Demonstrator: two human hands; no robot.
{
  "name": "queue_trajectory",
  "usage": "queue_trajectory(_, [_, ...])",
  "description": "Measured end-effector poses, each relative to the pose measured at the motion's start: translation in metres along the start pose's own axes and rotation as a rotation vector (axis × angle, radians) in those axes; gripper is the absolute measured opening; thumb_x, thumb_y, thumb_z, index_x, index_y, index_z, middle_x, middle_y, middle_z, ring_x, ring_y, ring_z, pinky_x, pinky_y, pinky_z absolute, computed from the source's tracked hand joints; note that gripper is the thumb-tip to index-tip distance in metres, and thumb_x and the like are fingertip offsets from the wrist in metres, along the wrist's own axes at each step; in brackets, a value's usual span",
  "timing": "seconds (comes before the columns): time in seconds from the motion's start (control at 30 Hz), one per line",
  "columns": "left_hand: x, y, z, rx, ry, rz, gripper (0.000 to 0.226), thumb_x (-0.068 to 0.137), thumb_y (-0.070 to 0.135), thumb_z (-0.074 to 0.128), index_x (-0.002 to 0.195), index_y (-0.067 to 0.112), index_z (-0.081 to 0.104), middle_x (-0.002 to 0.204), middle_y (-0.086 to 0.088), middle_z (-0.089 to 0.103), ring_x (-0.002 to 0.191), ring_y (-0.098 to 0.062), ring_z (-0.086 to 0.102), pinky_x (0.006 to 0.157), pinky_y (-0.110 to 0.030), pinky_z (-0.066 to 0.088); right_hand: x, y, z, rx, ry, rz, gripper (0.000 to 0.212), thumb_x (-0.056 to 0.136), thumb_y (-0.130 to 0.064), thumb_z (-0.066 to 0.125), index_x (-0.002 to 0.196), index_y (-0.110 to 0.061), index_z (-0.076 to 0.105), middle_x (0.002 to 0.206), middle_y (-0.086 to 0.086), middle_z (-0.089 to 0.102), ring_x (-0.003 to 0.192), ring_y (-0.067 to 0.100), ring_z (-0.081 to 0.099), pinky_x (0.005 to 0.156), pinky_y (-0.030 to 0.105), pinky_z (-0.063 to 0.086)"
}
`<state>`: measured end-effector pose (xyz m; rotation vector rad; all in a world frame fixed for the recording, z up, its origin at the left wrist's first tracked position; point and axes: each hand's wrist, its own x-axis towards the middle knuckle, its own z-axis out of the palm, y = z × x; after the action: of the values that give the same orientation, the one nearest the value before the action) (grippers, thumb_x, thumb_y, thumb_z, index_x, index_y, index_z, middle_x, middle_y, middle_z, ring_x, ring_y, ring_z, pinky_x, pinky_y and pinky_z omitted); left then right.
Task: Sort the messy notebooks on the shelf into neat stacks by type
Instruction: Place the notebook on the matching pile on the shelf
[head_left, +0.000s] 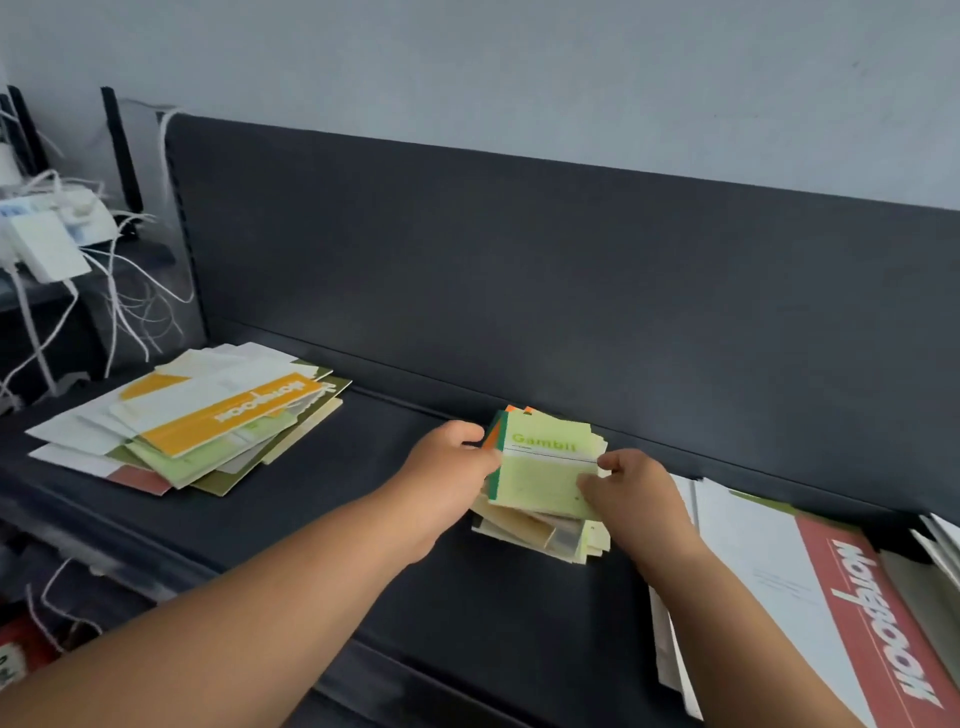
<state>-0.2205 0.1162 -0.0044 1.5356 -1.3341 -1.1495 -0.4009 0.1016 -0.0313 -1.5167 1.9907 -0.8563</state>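
Observation:
A small pile of pale green "Gambit" notebooks sits on the dark shelf near its back panel, with loose smaller ones splayed beneath. My left hand grips the pile's left edge, by the green and orange spines. Its right edge is held by my right hand, thumb on the top cover. At the left lies a messy heap of larger notebooks, white, yellow and green, fanned out at odd angles. More large notebooks, topped by a white and red one, lie at the right.
The shelf's dark back panel stands upright just behind the small pile. Left of the shelf, white cords and a white box hang around another rack. Bare shelf surface lies between the left heap and the small pile.

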Motion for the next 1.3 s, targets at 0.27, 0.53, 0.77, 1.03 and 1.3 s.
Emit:
queue_trajectory(0.27, [0.040, -0.020, -0.054, 0.353, 0.034, 0.234, 0.050, 0.094, 0.040, 0.051, 0.142, 0.032, 0.038, 0.143, 0.009, 0.043, 0.130, -0.014, 0.041, 0.098, -0.030, 0.037, -0.012, -0.061, 0.029, -0.385, 0.112, -0.295, 0.042, 0.094, -0.036, 0.054, 0.134, -0.023, 0.050, 0.144, -0.002, 0.043, 0.129, 0.025, 0.039, 0.105, 0.039, 0.036])
queue_trajectory(0.53, [0.091, -0.053, -0.179, 0.808, 0.171, 0.379, 0.052, 0.095, 0.044, 0.049, 0.142, 0.027, 0.038, 0.145, 0.004, 0.042, 0.134, -0.019, 0.034, 0.108, -0.036, 0.030, -0.013, -0.145, 0.140, -0.371, 0.016, -0.431, 0.049, 0.095, -0.038, 0.052, 0.140, -0.021, 0.045, 0.149, -0.001, 0.038, 0.137, 0.020, 0.033, 0.114, 0.032, 0.026])
queue_trajectory(0.77, [0.128, -0.093, -0.305, 1.047, 0.120, 0.292, 0.057, 0.096, 0.049, 0.041, 0.146, 0.023, 0.032, 0.150, 0.001, 0.036, 0.137, -0.021, 0.031, 0.110, -0.036, 0.030, -0.016, -0.210, 0.233, -0.337, -0.099, -0.345, 0.046, 0.097, -0.039, 0.049, 0.140, -0.022, 0.043, 0.145, -0.004, 0.042, 0.133, 0.019, 0.036, 0.108, 0.032, 0.033])
queue_trajectory(1.03, [0.151, -0.131, -0.364, 1.109, -0.119, 0.188, 0.066, 0.096, 0.057, 0.033, 0.150, 0.021, 0.022, 0.157, -0.004, 0.022, 0.145, -0.022, 0.016, 0.115, -0.038, 0.021, -0.022, -0.242, 0.295, -0.339, -0.134, -0.208, 0.052, 0.097, -0.046, 0.045, 0.144, -0.024, 0.038, 0.148, -0.004, 0.040, 0.134, 0.018, 0.037, 0.110, 0.034, 0.034])
queue_trajectory(1.3, [0.140, -0.129, -0.340, 1.008, -0.252, 0.345, 0.058, 0.097, 0.055, 0.033, 0.148, 0.030, 0.026, 0.155, 0.008, 0.028, 0.147, -0.020, 0.007, 0.116, -0.040, 0.010, -0.022, -0.237, 0.301, -0.277, -0.132, 0.029, 0.057, 0.097, -0.047, 0.046, 0.146, -0.022, 0.031, 0.142, 0.001, 0.043, 0.127, 0.022, 0.045, 0.097, 0.034, 0.041])
